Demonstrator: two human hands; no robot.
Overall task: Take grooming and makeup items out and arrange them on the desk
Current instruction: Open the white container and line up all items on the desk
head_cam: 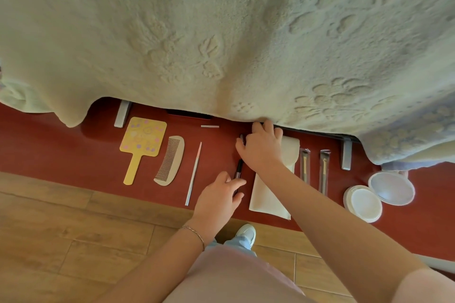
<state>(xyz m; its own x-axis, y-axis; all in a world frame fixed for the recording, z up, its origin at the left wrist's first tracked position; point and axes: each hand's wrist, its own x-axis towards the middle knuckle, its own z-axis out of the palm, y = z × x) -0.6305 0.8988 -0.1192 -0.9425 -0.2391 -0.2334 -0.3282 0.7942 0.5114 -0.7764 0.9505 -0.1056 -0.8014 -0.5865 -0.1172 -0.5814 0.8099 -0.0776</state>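
On the red desk (61, 155) lie, left to right, a yellow hand mirror (141, 145), a pale comb (171, 161), a thin silver stick (194, 173), a white cloth pouch (267, 200), two wrapped brushes (304, 165) (324, 171) and an open white compact (364, 203) with its clear lid (391, 188). My left hand (218, 200) grips a black pen-like makeup stick (238, 167) by its lower end. My right hand (262, 146) rests over the pouch's top, its fingers closed around a small dark item (242, 138) that is mostly hidden.
A cream embossed blanket (221, 32) hangs over the back of the desk and hides what lies behind. A short silver tube (209, 126) lies near its edge. Two grey metal feet (122, 113) (346, 154) stand on the desk. Wooden floor (73, 229) lies in front.
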